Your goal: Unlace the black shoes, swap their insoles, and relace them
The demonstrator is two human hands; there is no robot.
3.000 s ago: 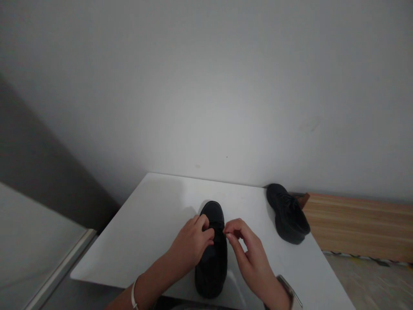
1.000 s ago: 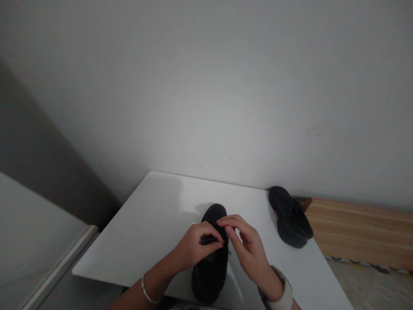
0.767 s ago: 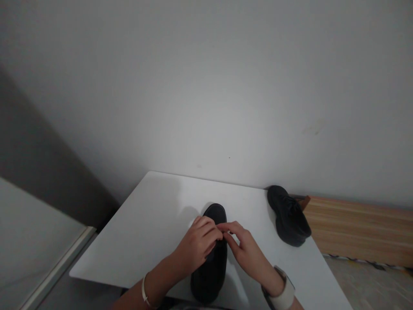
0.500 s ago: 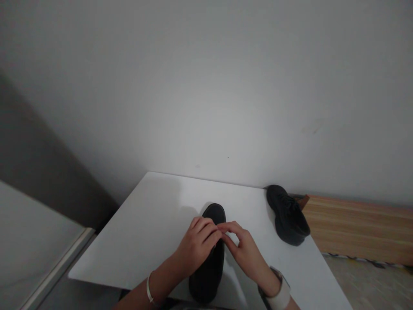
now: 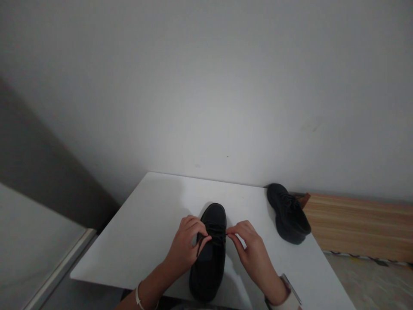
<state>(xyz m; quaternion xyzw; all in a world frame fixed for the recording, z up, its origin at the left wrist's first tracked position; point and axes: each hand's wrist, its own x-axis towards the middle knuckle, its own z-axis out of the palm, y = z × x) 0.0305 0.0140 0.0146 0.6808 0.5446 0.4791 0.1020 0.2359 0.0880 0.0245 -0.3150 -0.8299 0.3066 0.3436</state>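
A black lace-up shoe [image 5: 215, 212] rests on the white table in front of me, its toe pointing away. My left hand [image 5: 191, 241] is at the left side of the lacing, thumb and fingertips pinched on a dark shoelace, part of which hangs below the fingers. On the other side, my right hand [image 5: 248, 243] pinches the shoelace [image 5: 217, 232] just off the shoe's right edge. The lace crosses the shoe's tongue between both hands.
A second black shoe [image 5: 286, 215] stands at the table's right edge, near the wall. The white table [image 5: 155, 215] meets a grey wall [image 5: 206, 107]. Beyond the right edge are a wooden board [image 5: 355, 226] and the floor.
My hands, which were together over the lacing, have moved apart to the shoe's left and right sides. The laces between them now show.
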